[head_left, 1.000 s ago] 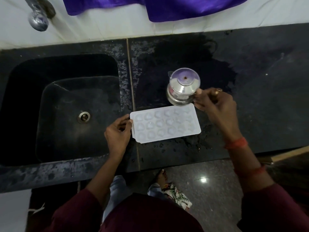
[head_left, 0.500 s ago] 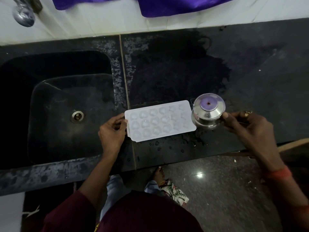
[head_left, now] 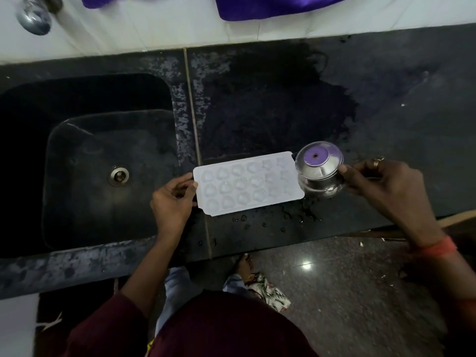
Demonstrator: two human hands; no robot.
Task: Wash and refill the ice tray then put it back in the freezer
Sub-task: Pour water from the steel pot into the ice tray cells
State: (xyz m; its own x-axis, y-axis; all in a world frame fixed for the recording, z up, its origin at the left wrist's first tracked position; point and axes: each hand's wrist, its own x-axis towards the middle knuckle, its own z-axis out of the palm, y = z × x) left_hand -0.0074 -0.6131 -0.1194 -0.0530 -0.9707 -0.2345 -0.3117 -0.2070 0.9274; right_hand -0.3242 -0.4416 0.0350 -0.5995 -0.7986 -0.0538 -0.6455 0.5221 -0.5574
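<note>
A white ice tray point(head_left: 247, 182) with round cups lies flat on the black counter point(head_left: 386, 112), just right of the sink. My left hand point(head_left: 172, 202) grips the tray's left end between thumb and fingers. A small steel water pot point(head_left: 319, 171) with a flared rim hangs at the tray's right end, overlapping its corner. My right hand point(head_left: 386, 186) holds the pot by its right side, fingers curled round it. Water glints in the tray's cups.
A black sink point(head_left: 85, 163) with a steel drain point(head_left: 119, 175) lies left of the tray. A tap point(head_left: 34, 16) hangs at the top left and purple cloth point(head_left: 278, 6) along the white wall. The counter is wet, with drops near its front edge.
My right hand has carried the pot from behind the tray's middle to its right end. My left hand has stayed on the tray's left end.
</note>
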